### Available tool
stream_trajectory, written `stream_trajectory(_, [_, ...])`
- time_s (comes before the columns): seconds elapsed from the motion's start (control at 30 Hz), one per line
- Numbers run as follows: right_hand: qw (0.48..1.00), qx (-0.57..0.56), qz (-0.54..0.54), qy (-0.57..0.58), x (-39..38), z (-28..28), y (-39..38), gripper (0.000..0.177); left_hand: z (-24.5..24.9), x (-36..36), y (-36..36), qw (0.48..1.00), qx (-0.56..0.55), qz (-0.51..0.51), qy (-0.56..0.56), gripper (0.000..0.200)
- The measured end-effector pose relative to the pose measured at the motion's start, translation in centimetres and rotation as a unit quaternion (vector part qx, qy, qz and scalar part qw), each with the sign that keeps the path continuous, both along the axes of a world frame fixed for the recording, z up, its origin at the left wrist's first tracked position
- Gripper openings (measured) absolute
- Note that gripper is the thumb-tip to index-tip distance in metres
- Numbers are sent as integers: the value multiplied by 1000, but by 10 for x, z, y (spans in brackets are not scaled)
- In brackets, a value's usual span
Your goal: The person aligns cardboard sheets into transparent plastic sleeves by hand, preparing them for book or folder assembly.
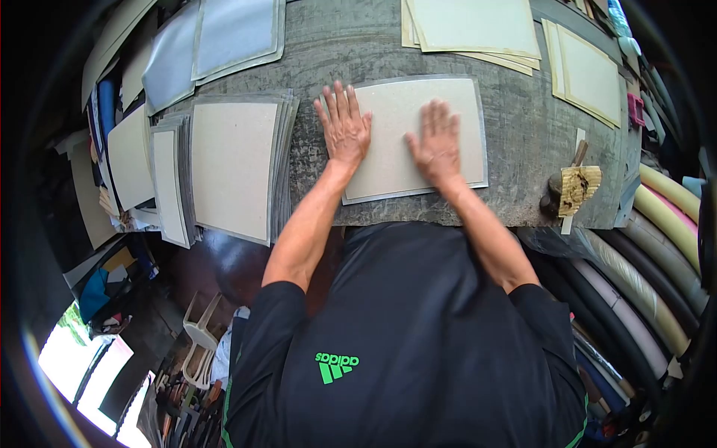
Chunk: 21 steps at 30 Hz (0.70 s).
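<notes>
A cream cardboard panel (396,160) with a thin grey border lies on the worn grey table in front of me. My left hand (346,133) is flat at its left edge, fingers stretched and pointing away from me. Over the right half of the panel is my right hand (436,143), slightly blurred, with its fingers extended and palm down. Neither hand grips anything. Just left of my left hand stands a stack of similar grey-edged panels (233,164), with a narrower stack (172,183) beside it.
Cream sheets (478,26) lie at the table's far side, more sheets (590,71) at the far right. Bluish-grey panels (237,33) are at far left. A brush-like tool with a ragged yellowish head (579,190) rests near the right edge. Material rolls (635,284) fill the right below the table.
</notes>
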State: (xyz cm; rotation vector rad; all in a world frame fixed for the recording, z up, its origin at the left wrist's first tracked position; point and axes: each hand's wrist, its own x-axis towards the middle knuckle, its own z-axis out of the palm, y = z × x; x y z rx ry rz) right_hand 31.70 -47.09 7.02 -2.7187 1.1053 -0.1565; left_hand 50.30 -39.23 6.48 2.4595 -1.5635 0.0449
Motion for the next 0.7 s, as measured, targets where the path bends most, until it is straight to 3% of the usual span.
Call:
stream_trajectory(0.03, [998,39,44,-10,1,6,27,67,-4,-21,10,1000,-10,-7,0,65])
stream_trajectory(0.1, [989,20,123,86,-8,18,48,66,-9,-64,39,996,61,-66,-5,67])
stream_trajectory(0.13, [989,57,135,7,-22,14,46,65,-3,-68,47,996,52,-72,-6,67])
stream_trajectory(0.17, [990,54,132,8,-41,15,44,65,3,-65,63,992,71,-98,24,67])
stream_trajectory(0.3, [996,-34,-36,75,-116,8,6,59,10,-30,105,991,63,-88,79,67])
stream_trajectory(0.33, [996,-38,-38,70,-130,8,0,59,13,-25,108,990,96,-89,54,70])
stream_trajectory(0.43, [984,-60,-93,138,-142,10,-23,58,3,-11,102,995,54,-70,52,73])
stream_trajectory(0.5, [989,36,-133,59,-134,11,-49,58,13,5,73,997,19,-61,47,72])
stream_trajectory(0.63, [991,22,-65,-117,-80,14,-113,51,17,47,1,999,-23,-31,31,52])
stream_trajectory(0.7, [990,35,-63,-117,-48,20,-136,46,25,55,-15,1000,-8,-18,19,43])
